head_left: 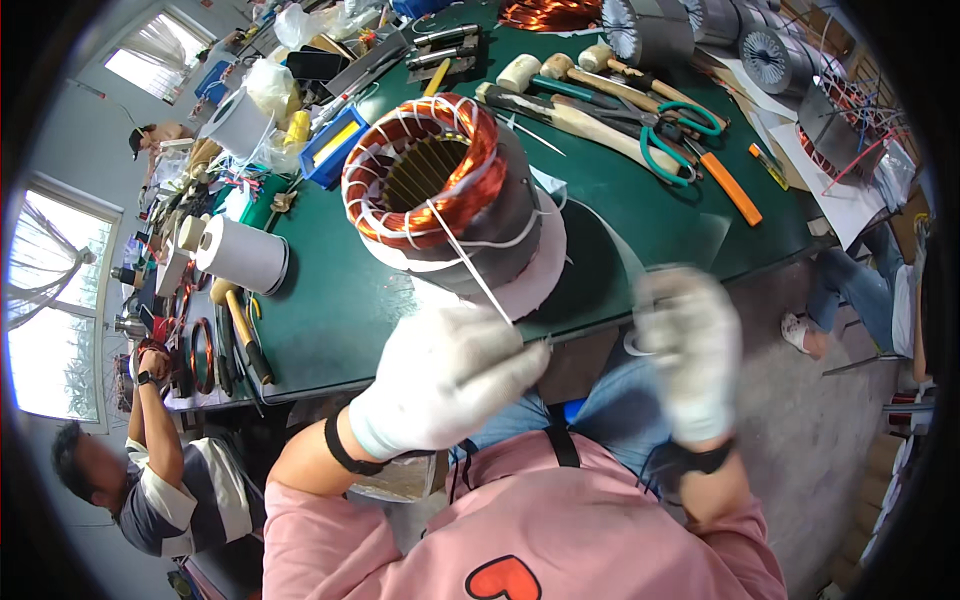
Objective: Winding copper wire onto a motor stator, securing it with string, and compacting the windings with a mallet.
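Note:
A motor stator (500, 235) with a grey core stands on the green bench, its copper winding ring (480, 185) facing up and bound by several white cord loops. From the ring, a taut white lacing cord (465, 257) slants down to my left hand (445, 380). This white-gloved hand is closed on the cord, just in front of the stator. My right hand (690, 350), also gloved, is off the bench's front edge and smeared by motion. Its fingers look curled, and a blurred pale strand reaches them from beside the stator. A round white pad lies under the stator.
Mallets (520, 72), green-handled scissors (665, 150) and an orange-handled tool (730, 188) lie at the back right. More stators (648, 30) stand behind them. On the left are a white spool (240, 255), a blue box (335, 148) and a hammer (240, 325). Another person (180, 480) sits at left.

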A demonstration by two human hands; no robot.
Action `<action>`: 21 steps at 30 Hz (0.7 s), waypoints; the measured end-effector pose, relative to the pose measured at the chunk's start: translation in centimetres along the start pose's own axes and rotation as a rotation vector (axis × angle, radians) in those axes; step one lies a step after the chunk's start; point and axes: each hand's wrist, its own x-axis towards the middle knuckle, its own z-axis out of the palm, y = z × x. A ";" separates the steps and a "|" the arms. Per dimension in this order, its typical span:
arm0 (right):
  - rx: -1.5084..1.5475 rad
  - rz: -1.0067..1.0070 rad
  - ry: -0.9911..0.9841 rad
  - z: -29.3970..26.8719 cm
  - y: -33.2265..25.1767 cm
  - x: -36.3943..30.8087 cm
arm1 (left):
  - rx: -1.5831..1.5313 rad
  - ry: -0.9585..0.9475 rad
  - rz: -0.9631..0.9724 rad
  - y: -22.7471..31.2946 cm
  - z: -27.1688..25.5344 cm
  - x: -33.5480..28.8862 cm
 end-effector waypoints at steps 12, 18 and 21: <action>0.606 0.181 -0.585 13.5 -1.0 3.3 | 0.288 0.323 -0.223 -6.6 -2.5 -0.4; -0.300 -0.522 -0.540 12.0 4.5 4.6 | 0.234 0.211 -0.246 -6.8 -4.3 -1.1; -0.398 -0.718 -0.476 11.6 5.9 4.8 | -0.026 0.210 -0.349 -5.6 -4.9 0.0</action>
